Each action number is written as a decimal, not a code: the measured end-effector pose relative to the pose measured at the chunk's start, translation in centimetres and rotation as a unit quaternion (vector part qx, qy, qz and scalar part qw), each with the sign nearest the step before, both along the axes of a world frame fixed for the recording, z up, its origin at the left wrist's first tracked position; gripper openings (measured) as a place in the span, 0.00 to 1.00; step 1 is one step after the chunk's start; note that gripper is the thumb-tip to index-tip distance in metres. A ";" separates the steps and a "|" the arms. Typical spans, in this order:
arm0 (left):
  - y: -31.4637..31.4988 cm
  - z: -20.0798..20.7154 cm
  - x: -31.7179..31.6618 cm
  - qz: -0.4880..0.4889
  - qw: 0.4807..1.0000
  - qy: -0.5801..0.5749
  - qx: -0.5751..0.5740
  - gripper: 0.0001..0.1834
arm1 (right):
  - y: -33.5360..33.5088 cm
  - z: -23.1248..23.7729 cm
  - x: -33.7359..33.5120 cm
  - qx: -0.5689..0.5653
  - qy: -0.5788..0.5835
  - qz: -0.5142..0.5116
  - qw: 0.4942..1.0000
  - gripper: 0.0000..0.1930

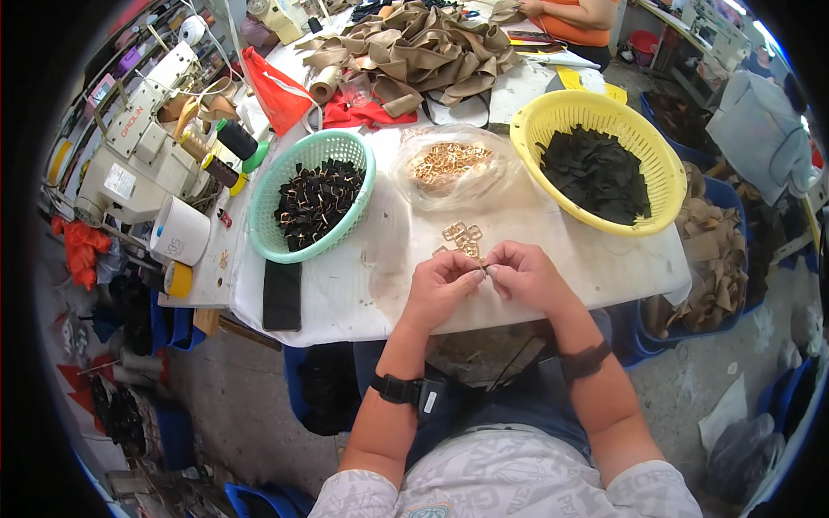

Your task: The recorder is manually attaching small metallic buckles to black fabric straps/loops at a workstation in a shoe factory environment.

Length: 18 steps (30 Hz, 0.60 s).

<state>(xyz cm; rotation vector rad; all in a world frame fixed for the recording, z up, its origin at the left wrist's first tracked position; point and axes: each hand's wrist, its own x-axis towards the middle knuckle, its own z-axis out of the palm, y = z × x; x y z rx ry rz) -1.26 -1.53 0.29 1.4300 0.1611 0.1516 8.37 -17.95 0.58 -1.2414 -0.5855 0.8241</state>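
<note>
My left hand and my right hand meet over the front of the table, fingertips pinched together. Between them is a small dark and gold-coloured piece, mostly hidden by the fingers. Just beyond lie several loose gold-coloured metal buckles. Farther back, an open clear plastic bag holds a heap of similar buckles. To its left, a mint-green basket contains black strips with gold-coloured metal pieces among them. A yellow basket at the right is filled with short black fabric strips.
A black phone lies at the table's front left edge. Sewing machines and thread spools stand at the left. Brown fabric pieces are piled at the back, where another person sits. Blue bins flank the table's right side.
</note>
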 end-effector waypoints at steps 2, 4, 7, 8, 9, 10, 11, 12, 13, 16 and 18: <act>0.6 0.2 0.0 -0.042 0.999 0.019 0.007 0.05 | -0.1 0.3 0.2 -0.009 0.006 0.015 1.000 0.02; 1.1 0.4 0.1 -0.081 0.996 0.037 0.012 0.05 | -0.1 0.5 0.4 -0.023 0.006 0.025 0.999 0.02; 1.5 0.9 0.2 -0.120 0.991 0.060 0.031 0.06 | -0.4 1.1 0.7 -0.060 -0.006 0.042 0.997 0.02; 1.4 1.0 0.2 -0.123 0.989 0.063 0.043 0.06 | -0.4 1.1 0.8 -0.064 -0.017 0.048 0.997 0.02; 1.2 1.2 0.3 -0.127 0.988 0.065 0.055 0.06 | -0.4 1.1 0.9 -0.069 -0.028 0.053 0.996 0.02; 1.1 1.6 0.2 -0.126 0.984 0.080 0.099 0.06 | -0.4 1.1 1.1 -0.073 -0.039 0.058 0.995 0.02; 0.9 2.1 0.3 -0.125 0.977 0.092 0.143 0.06 | -0.5 1.1 1.2 -0.073 -0.040 0.054 0.995 0.02; 0.7 2.4 0.4 -0.125 0.969 0.103 0.186 0.05 | -0.4 1.1 1.3 -0.072 -0.041 0.050 0.995 0.02; 0.5 2.0 0.5 -0.110 0.975 0.092 0.169 0.05 | -0.4 1.0 1.3 -0.072 -0.042 0.046 0.995 0.02; -0.4 1.2 0.5 -0.059 0.991 0.062 0.102 0.06 | -0.3 0.7 1.2 -0.055 -0.020 0.010 0.998 0.04; -0.9 1.1 0.6 -0.024 0.998 0.051 0.034 0.06 | -0.1 0.6 0.6 -0.024 -0.008 -0.021 0.999 0.07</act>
